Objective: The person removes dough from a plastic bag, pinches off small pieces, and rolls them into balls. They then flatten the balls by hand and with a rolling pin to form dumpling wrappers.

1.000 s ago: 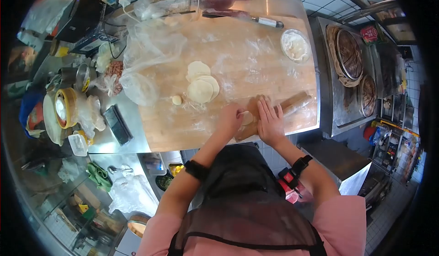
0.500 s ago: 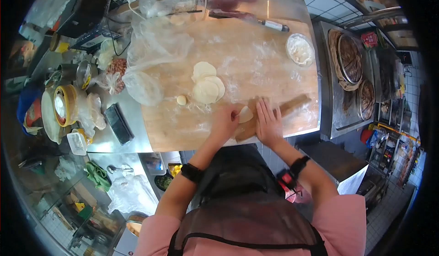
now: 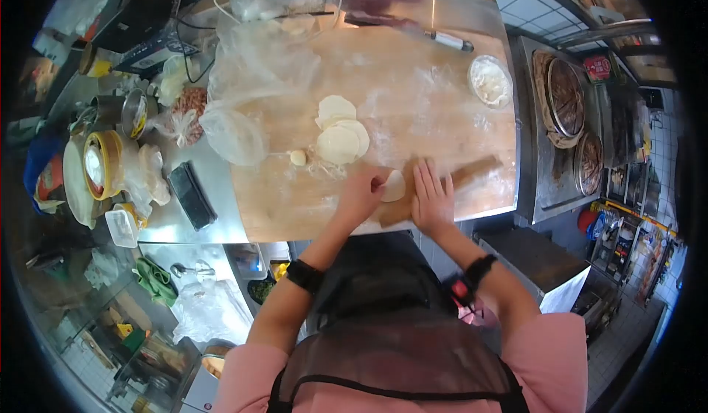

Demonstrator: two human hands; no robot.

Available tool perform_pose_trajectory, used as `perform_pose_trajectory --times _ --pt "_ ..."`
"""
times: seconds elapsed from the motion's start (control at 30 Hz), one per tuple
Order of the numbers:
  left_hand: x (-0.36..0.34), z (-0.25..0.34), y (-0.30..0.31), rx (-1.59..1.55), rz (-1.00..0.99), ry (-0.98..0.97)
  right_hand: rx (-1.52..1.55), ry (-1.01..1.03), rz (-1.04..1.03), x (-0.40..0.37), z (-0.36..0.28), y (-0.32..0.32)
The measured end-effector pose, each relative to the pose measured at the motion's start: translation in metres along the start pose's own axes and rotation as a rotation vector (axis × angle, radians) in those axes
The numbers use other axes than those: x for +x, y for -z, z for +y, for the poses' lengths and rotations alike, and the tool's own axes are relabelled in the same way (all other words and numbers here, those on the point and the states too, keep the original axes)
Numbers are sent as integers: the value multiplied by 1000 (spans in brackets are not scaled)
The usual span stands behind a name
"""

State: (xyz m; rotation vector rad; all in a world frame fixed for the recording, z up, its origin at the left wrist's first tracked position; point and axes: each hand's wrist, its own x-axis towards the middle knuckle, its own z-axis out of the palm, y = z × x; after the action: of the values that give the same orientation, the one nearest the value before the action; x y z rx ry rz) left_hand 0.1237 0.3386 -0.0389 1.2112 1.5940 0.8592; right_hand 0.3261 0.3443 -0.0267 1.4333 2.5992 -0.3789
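A small flattened dough round [image 3: 393,186] lies on the floured wooden board [image 3: 413,81], its left edge pinched in the fingers of my left hand [image 3: 363,193]. My right hand [image 3: 433,194] rests with outstretched fingers on a wooden rolling pin [image 3: 472,173], which lies slanted and blurred near the board's front edge. Beyond my left hand is a stack of thin dough rounds [image 3: 339,141], with a small dough ball [image 3: 298,158] to its left.
A bowl of flour [image 3: 490,82] stands at the board's right; a white-handled tool [image 3: 451,41] lies at the back. Plastic bags [image 3: 236,134] cover the left side, beside a dark phone-like object [image 3: 193,195]. Round pans [image 3: 564,96] sit on the right.
The small dough round shows more of its surface and has shifted slightly beside the pin. My left hand still pinches it. The whole view has shifted a little.
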Motion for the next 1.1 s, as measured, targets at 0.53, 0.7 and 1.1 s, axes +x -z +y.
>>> perform_pose_trajectory --times 0.53,0.7,1.1 --pt "-8 -10 3 8 47 34 34 32 102 8 -13 -4" --pt "2 8 1 158 121 -121 -37 10 198 97 -20 5" --pt "20 -18 56 128 368 -35 137 219 236 3 -12 -3"
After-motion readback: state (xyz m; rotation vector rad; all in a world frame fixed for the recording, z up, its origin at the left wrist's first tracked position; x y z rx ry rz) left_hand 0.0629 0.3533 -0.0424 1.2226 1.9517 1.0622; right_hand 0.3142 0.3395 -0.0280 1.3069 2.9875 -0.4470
